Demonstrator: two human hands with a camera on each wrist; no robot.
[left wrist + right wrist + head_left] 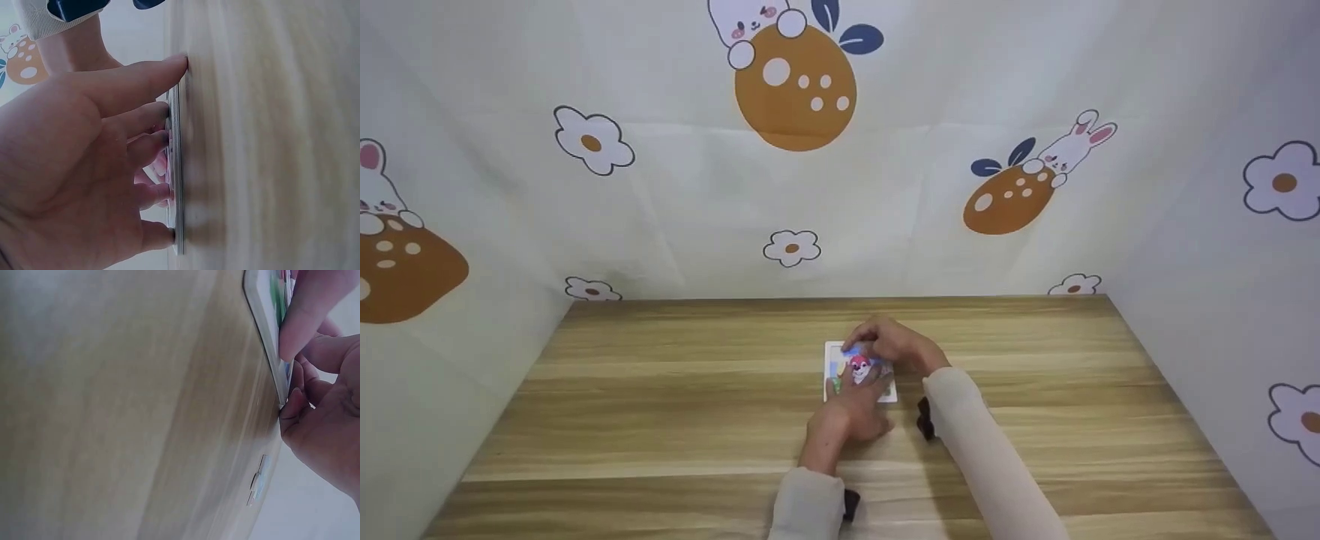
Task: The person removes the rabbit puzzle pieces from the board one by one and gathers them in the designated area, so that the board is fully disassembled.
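A small square picture board [832,350] with a white border and a red-headed cartoon figure lies flat on the wooden table [690,405]. My left hand [851,409] spreads over its near half, fingertips touching the face. In the left wrist view the left thumb [152,76] reaches past the board's edge to the tabletop. At the far right corner, the curled fingers of my right hand [891,339] grip the board. A right fingertip [293,408] sits against the board's rim in the right wrist view. The hands hide much of the picture.
A small, flat, pale-blue and white item [258,481] lies on the tabletop in the right wrist view. A cream curtain [690,195] with rabbits and flowers stands behind the table and along both sides. Black wrist devices sit by both cuffs.
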